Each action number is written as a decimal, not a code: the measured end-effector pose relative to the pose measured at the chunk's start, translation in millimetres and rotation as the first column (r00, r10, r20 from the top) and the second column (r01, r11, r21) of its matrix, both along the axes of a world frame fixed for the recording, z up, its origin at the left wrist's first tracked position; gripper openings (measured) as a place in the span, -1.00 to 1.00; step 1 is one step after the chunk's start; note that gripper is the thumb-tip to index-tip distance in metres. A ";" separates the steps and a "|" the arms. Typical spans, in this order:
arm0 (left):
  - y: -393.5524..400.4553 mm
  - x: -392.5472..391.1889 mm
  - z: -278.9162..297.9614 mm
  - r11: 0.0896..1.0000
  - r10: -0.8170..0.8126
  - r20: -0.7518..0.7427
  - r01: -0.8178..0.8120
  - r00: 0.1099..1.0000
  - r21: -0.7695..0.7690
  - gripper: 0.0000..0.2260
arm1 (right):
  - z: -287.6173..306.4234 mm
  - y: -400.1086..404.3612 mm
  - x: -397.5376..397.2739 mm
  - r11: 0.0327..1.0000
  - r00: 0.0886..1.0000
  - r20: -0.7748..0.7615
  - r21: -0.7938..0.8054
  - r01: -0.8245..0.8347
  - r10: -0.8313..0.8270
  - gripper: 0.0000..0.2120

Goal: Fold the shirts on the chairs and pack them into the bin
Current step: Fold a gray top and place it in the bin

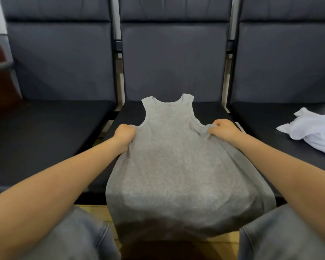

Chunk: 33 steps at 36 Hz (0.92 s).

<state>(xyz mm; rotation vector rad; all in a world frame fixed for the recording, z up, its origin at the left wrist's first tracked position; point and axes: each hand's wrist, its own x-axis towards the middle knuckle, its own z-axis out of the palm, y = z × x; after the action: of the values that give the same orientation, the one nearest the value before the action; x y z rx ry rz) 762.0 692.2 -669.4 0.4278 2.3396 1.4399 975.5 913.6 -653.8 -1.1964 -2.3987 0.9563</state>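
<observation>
A grey sleeveless shirt (pixel 176 162) lies spread face up on the middle chair seat (pixel 131 113), neck toward the backrest, its hem hanging over the seat's front edge. My left hand (pixel 124 135) grips the shirt's left side just below the armhole. My right hand (pixel 224 128) grips the right side below the other armhole, bunching the cloth. A crumpled white shirt (pixel 315 132) lies on the right chair seat. No bin is in view.
Three dark padded chairs stand in a row with narrow gaps between them; the left chair seat (pixel 45 132) holds nothing. My knees in grey trousers (pixel 68 237) are just before the seats, over a wooden floor (pixel 99 211).
</observation>
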 end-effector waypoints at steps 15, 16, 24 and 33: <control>-3.2 -17.9 -3.1 0.996 -0.035 0.084 0.027 0.996 0.090 -0.94 | -6.1 27.9 4.6 0.978 0.991 -0.042 -0.175 0.117 -0.127 -0.51; -2.1 -17.6 -3.9 0.996 -0.041 0.065 0.036 0.997 0.082 -0.96 | -6.3 26.5 5.4 0.988 0.995 -0.007 -0.118 0.103 -0.104 -0.49; -1.0 -22.3 -5.6 0.997 -0.057 -0.063 0.053 0.996 -0.060 -0.76 | -4.1 33.5 11.7 0.990 0.982 0.152 -0.070 0.120 -0.109 -0.76; -11.2 -36.8 -15.0 0.847 -0.240 -0.611 -0.146 0.754 -0.512 -0.79 | -3.5 65.8 35.3 0.944 0.967 -0.051 0.209 0.256 -0.251 -0.73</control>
<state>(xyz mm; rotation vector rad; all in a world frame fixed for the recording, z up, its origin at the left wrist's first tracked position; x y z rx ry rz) 725.2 681.0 -684.4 0.9421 3.1003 0.5611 1010.8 979.5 -657.3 -1.3589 -2.1937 0.6119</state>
